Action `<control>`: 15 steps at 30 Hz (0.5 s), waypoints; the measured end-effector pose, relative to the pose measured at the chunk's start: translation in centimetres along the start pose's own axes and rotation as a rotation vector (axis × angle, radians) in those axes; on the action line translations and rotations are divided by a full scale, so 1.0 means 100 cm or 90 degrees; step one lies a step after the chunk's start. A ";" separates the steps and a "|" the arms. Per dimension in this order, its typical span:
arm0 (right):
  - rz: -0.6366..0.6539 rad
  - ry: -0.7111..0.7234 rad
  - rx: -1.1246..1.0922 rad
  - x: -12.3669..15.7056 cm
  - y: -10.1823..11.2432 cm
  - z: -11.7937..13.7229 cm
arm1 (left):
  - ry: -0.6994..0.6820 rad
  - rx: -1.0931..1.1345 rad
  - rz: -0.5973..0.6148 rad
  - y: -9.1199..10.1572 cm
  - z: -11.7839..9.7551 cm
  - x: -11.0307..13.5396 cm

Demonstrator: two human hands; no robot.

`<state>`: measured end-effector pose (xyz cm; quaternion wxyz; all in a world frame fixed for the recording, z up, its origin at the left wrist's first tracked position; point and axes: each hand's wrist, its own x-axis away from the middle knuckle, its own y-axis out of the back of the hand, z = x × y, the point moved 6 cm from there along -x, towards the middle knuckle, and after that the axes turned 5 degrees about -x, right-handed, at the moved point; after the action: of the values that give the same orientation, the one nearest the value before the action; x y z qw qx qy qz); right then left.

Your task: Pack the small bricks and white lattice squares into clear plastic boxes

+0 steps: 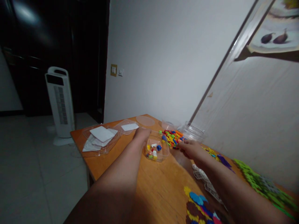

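Observation:
A clear plastic container [164, 154] sits on the wooden table with several small toy building bricks [154, 153] in it, white, yellow, blue, green and red. My left hand [142, 134] grips its far left rim, the fingertips partly hidden. Just beyond the container lies a heaped pile of colourful building bricks [172, 137]. At the right edge of this pile is my right hand [189, 147], its fingers drawn together and low over the bricks. Whatever is between those fingertips is too small to make out.
Clear lids and white papers [102, 134] lie at the table's left corner. Stacked clear containers [193, 132] stand by the wall. Flower-shaped plastic pieces [198, 205], white lattice pieces [202, 175] and green pieces [257, 179] are on the right. A white tower fan [61, 105] stands on the floor.

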<state>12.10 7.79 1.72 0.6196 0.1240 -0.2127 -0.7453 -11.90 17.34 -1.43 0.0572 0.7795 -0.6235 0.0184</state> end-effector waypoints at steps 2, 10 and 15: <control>0.059 0.027 -0.071 0.007 -0.014 0.019 | -0.003 0.002 0.002 0.000 0.000 0.000; -0.089 0.051 0.068 -0.021 0.039 0.005 | -0.030 -0.063 -0.019 0.002 0.003 -0.006; -0.116 0.012 0.233 -0.038 0.050 -0.040 | -0.031 -0.057 -0.014 0.001 0.006 -0.009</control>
<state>19.02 10.18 0.31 0.5185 0.2603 -0.3265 -0.7462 -12.19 18.16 -2.12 0.0772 0.7833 -0.6161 -0.0295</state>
